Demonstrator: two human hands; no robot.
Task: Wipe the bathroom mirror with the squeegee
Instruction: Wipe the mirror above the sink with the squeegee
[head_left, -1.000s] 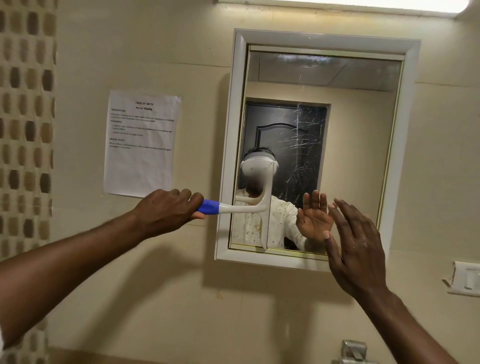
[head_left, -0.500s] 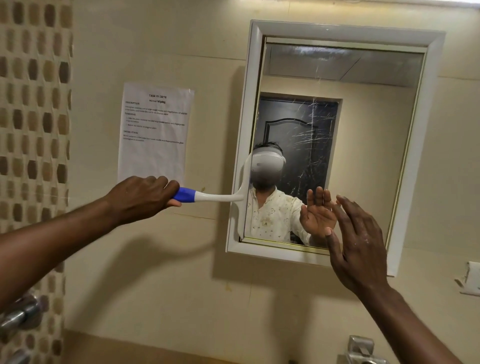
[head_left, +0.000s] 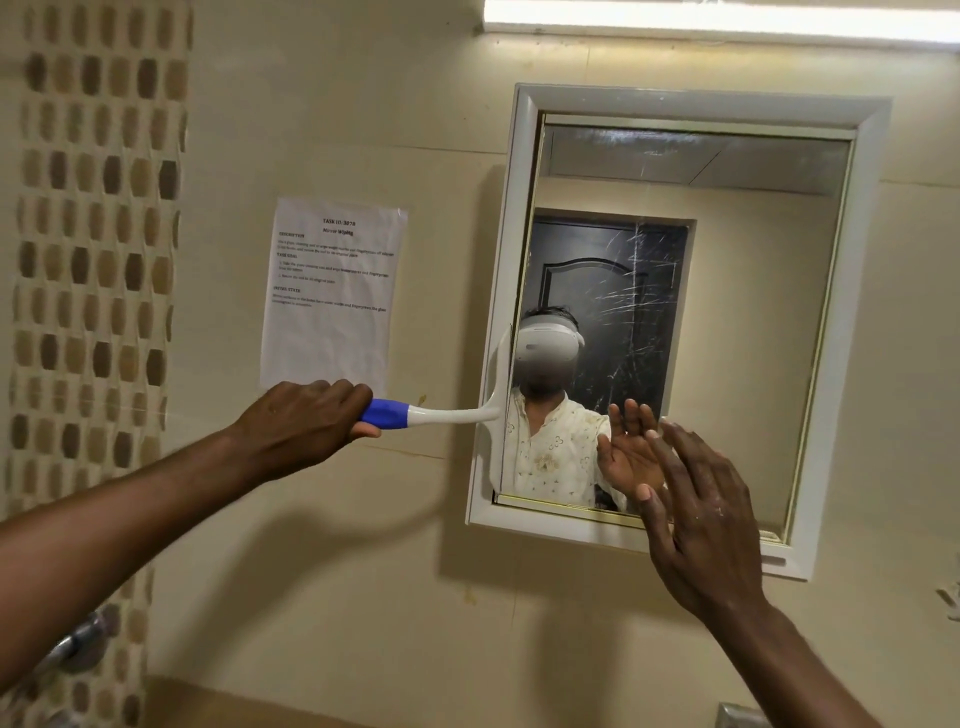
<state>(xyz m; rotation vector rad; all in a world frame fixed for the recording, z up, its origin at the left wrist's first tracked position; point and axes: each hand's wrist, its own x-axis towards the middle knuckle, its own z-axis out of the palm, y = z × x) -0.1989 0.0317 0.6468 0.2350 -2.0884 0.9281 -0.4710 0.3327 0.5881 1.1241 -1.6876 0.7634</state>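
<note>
A white-framed bathroom mirror (head_left: 753, 322) hangs on the beige tiled wall, with streaks on the glass around its middle. My left hand (head_left: 306, 423) grips the blue end of a white squeegee (head_left: 447, 414). Its blade stands upright over the mirror's lower left frame edge. My right hand (head_left: 701, 525) is raised flat with fingers spread, just in front of the mirror's lower edge; whether it touches the frame I cannot tell. A person wearing a headset is reflected in the glass.
A printed paper sheet (head_left: 332, 291) is stuck to the wall left of the mirror. A strip of mosaic tile (head_left: 93, 312) runs down the far left, with a metal tap (head_left: 78, 644) below. A tube light (head_left: 717, 18) glows above.
My left hand has drawn the squeegee leftward across the glass, from the reflected head to the mirror's left frame edge. My right hand keeps its place.
</note>
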